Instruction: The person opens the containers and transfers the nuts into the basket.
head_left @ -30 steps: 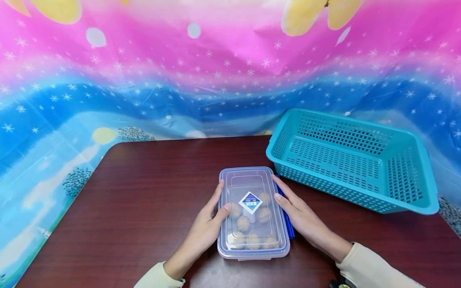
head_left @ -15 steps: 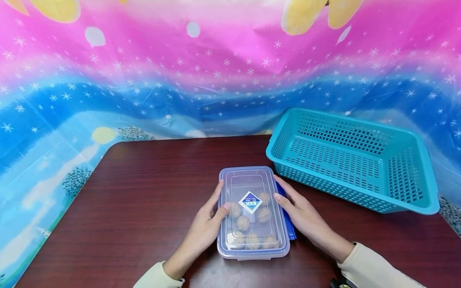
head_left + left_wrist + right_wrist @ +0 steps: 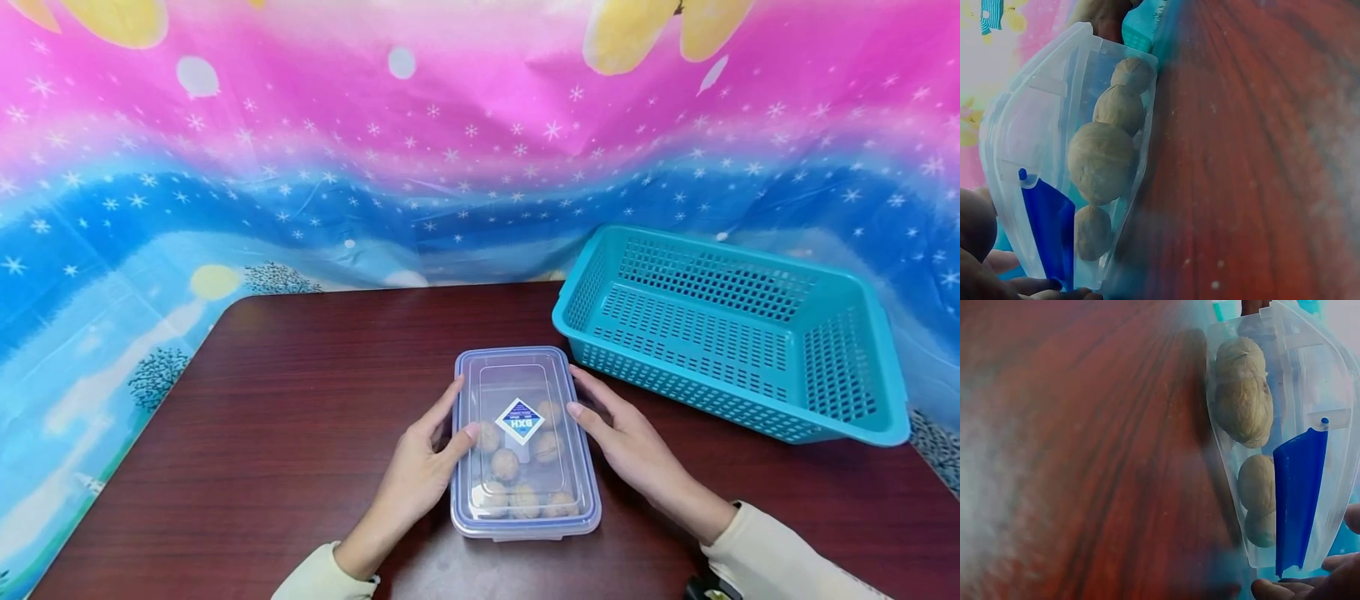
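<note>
A clear food container (image 3: 510, 387) with a lidded top and a diamond label stands on the table, holding several walnuts (image 3: 506, 465). My left hand (image 3: 416, 471) grips its left side, thumb on the lid and fingers along the wall. On the opposite side my right hand (image 3: 637, 450) holds the container, thumb at the lid's edge. The left wrist view shows a blue side clip (image 3: 1050, 225) hanging down the wall, by the left fingers. Another blue clip (image 3: 1300, 500) lies down along the right wall in the right wrist view, right fingertips at its end.
A turquoise perforated basket (image 3: 735, 408) stands behind and to the right of the container, close to the right hand. The dark red wooden table (image 3: 315, 375) extends to the left. A colourful patterned cloth (image 3: 337, 167) hangs along the table's back and sides.
The blue clip on the container's right side stuck outward before; now it is folded down, out of sight from the head. Both hands have stayed nearly in place.
</note>
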